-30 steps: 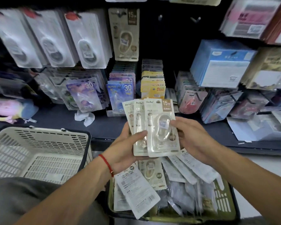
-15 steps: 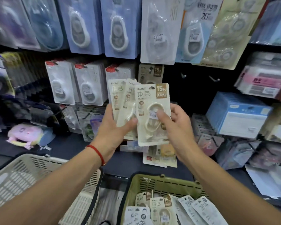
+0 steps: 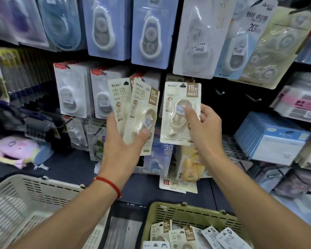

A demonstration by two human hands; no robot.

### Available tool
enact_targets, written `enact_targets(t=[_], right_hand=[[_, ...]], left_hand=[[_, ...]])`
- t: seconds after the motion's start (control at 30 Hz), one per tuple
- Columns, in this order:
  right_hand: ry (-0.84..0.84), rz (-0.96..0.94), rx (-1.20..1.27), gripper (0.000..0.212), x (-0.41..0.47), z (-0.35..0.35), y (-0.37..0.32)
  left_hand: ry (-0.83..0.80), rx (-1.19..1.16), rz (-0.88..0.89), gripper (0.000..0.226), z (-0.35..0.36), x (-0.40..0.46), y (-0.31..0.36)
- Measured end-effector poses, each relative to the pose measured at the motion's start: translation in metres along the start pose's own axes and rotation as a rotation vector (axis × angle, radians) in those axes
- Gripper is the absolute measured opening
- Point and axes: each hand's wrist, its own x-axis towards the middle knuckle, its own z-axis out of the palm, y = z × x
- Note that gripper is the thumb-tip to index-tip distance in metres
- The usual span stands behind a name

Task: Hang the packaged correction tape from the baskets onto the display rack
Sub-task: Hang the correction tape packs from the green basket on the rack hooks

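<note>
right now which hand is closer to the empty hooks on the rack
Right. The right hand, gripping one pack, sits just left of and below the empty hooks; the left hand is farther left.

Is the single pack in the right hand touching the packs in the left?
Apart. The head view shows a dark gap between the single pack and the left packs.

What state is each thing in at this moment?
Left hand: grips fanned packs.
Fanned packs: held upright, unhung.
Right hand: pinches single pack.
Single pack: raised at rack, hook hidden.
Green basket: holds more packs.
White basket: contents not visible.
</note>
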Motion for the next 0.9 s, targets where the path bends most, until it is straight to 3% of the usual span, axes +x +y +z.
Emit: enact_targets(t=[0.2,0.43,0.57,0.67,0.77,0.83,0.9], right_hand=[[0.079,-0.109,-0.228,0.029,0.031,0.019,0.026],[0.124,0.067,-0.367,0.047,0.085,0.046,0.035],[0.098,0.093,-0.515,0.055,0.072,0.041,0.04],[-0.159,-0.02,-0.293,0.031,0.03,0.027,0.037],[-0.48,0.019,-0.048,0.024,-0.011,0.014,0.026],[-0.473,0.021,0.039,0.013,-0.023,0.01,0.023],[-0.41,0.046,0.09,0.018,-0.025,0.006,0.022]], left_hand=[[0.015,-0.02,0.014,0.069,0.003,0.001,-0.003],[-0.052,-0.059,-0.014,0.067,0.01,0.002,-0.012],[-0.089,-0.161,-0.059,0.062,0.007,0.007,-0.018],[-0.098,-0.244,-0.092,0.064,0.006,0.009,-0.021],[-0.123,-0.295,-0.138,0.071,0.009,0.009,-0.021],[-0.152,-0.297,-0.171,0.072,0.01,0.008,-0.021],[-0.16,-0.301,-0.207,0.072,0.012,0.006,-0.019]])
